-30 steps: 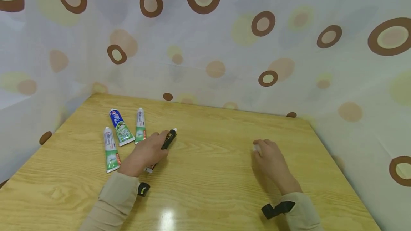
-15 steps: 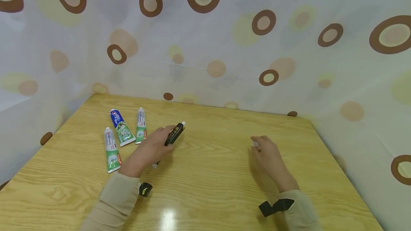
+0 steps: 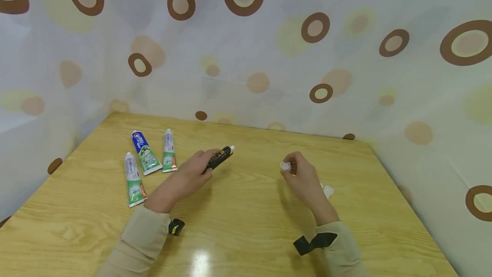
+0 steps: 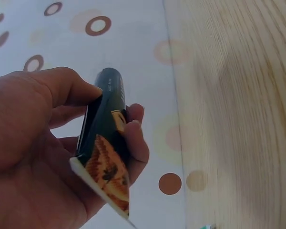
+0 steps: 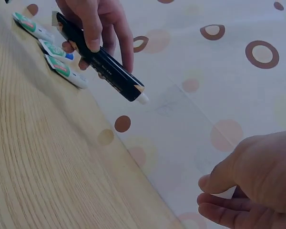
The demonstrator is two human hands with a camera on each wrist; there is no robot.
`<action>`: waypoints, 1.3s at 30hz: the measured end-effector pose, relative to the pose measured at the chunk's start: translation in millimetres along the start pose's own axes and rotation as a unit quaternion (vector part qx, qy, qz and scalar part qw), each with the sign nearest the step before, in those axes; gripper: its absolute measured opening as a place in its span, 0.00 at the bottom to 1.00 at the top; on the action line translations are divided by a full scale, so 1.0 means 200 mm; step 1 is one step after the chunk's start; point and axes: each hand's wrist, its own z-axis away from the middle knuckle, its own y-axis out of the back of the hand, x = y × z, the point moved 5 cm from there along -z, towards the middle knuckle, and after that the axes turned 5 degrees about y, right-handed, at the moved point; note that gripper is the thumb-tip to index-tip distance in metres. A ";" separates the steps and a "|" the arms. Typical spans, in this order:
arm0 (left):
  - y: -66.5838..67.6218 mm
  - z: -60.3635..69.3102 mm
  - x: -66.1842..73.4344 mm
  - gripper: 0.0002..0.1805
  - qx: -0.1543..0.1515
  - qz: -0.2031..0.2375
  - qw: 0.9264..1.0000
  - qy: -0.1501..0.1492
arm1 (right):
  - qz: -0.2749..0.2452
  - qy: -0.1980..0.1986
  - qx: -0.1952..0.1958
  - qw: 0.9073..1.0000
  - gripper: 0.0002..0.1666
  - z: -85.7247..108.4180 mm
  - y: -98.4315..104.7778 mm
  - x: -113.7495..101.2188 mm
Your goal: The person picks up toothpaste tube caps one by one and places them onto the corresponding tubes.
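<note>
My left hand (image 3: 183,181) grips a black toothpaste tube (image 3: 222,157) above the table, its white nozzle pointing right and away from me. In the left wrist view, thumb and fingers wrap the tube (image 4: 107,119), whose flat crimped end faces the camera. My right hand (image 3: 305,183) pinches a small white cap (image 3: 285,166) between thumb and fingers, a short way right of the nozzle. In the right wrist view that cap is mostly hidden by the hand (image 5: 257,181), while the bare nozzle (image 5: 142,98) shows plainly. Tube and cap are apart.
Left on the wooden table (image 3: 238,225) lie a blue and green Crest tube (image 3: 147,153) and two white and green toothpaste tubes, one nearer (image 3: 133,179) and one farther (image 3: 168,151). Small white caps (image 3: 328,191) lie beside my right wrist. A patterned curtain (image 3: 246,54) hangs behind.
My left hand has lifted the black tube and moved it right, tilting it more sideways. The right hand has come left with the cap, exposing white caps on the table behind it.
</note>
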 end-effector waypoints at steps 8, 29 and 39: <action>0.00 -0.01 0.04 0.28 -0.004 0.011 1.000 -0.013 | -0.036 -0.006 0.000 0.999 0.20 0.01 -0.01 0.01; -0.03 0.02 0.16 0.31 0.018 -0.024 0.984 -0.175 | -0.095 -0.028 -0.033 0.995 0.17 0.02 0.00 0.01; -0.02 0.03 0.19 0.24 0.035 -0.028 0.974 -0.224 | -0.106 -0.018 -0.031 0.994 0.19 0.03 0.01 0.00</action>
